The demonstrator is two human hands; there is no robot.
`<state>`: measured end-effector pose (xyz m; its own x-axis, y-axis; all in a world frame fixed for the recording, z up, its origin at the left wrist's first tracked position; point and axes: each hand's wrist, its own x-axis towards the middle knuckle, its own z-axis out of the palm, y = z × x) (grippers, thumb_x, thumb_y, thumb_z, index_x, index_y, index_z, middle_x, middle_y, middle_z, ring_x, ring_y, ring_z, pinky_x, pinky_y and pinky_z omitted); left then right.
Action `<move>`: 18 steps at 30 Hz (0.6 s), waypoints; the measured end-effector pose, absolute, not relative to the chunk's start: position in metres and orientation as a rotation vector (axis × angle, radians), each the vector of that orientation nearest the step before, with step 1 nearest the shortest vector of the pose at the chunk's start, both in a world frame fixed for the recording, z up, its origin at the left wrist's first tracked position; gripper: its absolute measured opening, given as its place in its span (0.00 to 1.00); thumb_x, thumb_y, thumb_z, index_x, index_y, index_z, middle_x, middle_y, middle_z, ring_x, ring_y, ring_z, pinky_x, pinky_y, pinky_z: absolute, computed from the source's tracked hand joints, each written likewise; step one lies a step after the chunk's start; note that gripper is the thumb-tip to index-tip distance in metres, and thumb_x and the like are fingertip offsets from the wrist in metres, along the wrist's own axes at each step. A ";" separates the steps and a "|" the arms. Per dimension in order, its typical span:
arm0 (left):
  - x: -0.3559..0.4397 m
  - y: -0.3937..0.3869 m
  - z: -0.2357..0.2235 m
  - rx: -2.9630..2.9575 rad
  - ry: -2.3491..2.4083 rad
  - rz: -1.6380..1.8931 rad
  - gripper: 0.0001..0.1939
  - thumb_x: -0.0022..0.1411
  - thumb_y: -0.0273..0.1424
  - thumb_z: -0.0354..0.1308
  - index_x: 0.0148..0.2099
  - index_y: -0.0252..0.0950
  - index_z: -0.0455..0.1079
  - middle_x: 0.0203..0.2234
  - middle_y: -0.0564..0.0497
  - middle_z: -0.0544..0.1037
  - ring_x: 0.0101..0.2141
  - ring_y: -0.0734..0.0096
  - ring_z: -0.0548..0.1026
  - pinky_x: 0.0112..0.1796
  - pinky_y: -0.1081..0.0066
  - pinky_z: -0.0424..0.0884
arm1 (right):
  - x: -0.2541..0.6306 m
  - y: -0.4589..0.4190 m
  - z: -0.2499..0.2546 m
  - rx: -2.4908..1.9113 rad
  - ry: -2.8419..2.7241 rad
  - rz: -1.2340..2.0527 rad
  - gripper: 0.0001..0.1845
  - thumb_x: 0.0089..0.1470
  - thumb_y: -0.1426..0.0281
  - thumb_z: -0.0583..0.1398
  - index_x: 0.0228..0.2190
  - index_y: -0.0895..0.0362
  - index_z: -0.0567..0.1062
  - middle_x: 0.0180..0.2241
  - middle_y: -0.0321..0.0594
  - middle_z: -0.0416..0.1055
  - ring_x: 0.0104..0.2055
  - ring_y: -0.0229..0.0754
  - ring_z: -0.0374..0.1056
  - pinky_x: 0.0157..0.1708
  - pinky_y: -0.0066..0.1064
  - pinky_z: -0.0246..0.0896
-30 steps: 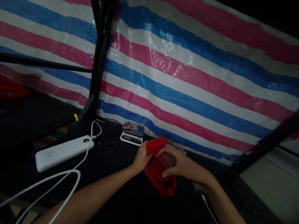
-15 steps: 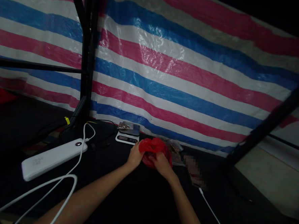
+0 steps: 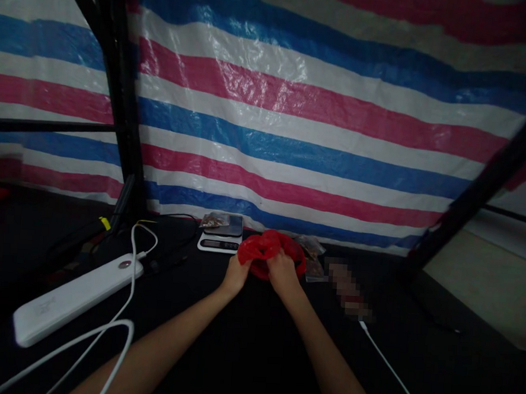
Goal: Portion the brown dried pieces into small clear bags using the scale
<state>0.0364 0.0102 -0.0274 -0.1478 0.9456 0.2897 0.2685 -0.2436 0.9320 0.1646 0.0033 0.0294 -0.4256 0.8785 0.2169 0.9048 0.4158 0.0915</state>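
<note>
In the middle of the head view a red plastic bag (image 3: 260, 247) sits crumpled on the black surface. My left hand (image 3: 237, 271) grips its left edge, the fingertips hidden under the red film. My right hand (image 3: 281, 270) reaches into the bag's opening, its fingers covered by the folds, so what they hold cannot be made out. A small digital scale (image 3: 219, 244) stands just left of the bag, with a clear packet of brown bits (image 3: 214, 220) on top. Clear packets (image 3: 313, 256) with brownish contents lie to the right of the bag.
A white power bank (image 3: 76, 298) with a white cable (image 3: 134, 272) lies at the left. On the right is a blurred-out phone-like object (image 3: 346, 288) with a white cable attached. Behind hangs a striped plastic sheet (image 3: 284, 145) between black posts (image 3: 121, 111).
My right hand has gone further into the red bag's folds, and the bag's top has shifted shape. My left hand keeps its edge. The camera view has turned slightly.
</note>
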 end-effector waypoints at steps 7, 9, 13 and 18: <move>0.034 0.015 -0.029 1.491 1.394 1.347 0.16 0.60 0.35 0.45 0.45 0.31 0.66 0.43 0.46 0.73 0.46 0.65 0.68 0.49 0.65 0.60 | 0.167 0.004 0.026 -1.599 -2.511 -0.170 0.20 0.52 0.80 0.47 0.46 0.61 0.66 0.44 0.51 0.67 0.43 0.46 0.65 0.38 0.34 0.62; 0.036 0.017 -0.028 1.515 1.280 1.358 0.18 0.59 0.37 0.46 0.45 0.31 0.65 0.44 0.45 0.72 0.46 0.65 0.68 0.49 0.65 0.60 | 0.171 0.008 0.016 -1.492 -2.455 -0.095 0.20 0.53 0.78 0.48 0.47 0.61 0.65 0.46 0.49 0.66 0.47 0.45 0.63 0.43 0.34 0.60; 0.042 0.015 -0.024 1.526 1.017 1.461 0.24 0.54 0.45 0.50 0.45 0.31 0.64 0.44 0.44 0.71 0.45 0.64 0.68 0.49 0.65 0.60 | 0.178 0.020 -0.003 -1.334 -2.239 0.110 0.19 0.55 0.74 0.48 0.48 0.59 0.65 0.50 0.44 0.64 0.53 0.40 0.58 0.51 0.32 0.53; 0.044 0.014 -0.023 1.331 0.970 1.524 0.26 0.48 0.47 0.55 0.44 0.32 0.66 0.46 0.43 0.70 0.48 0.60 0.65 0.51 0.62 0.56 | 0.184 0.027 -0.003 -1.396 -2.087 0.314 0.14 0.51 0.72 0.54 0.41 0.56 0.71 0.44 0.43 0.70 0.48 0.44 0.64 0.47 0.35 0.58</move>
<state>0.0439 0.0139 -0.0230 -0.0522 0.9474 0.3157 -0.1151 -0.3197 0.9405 0.1838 0.0265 -0.0029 -0.2655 0.8990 0.3483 0.7567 0.4181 -0.5025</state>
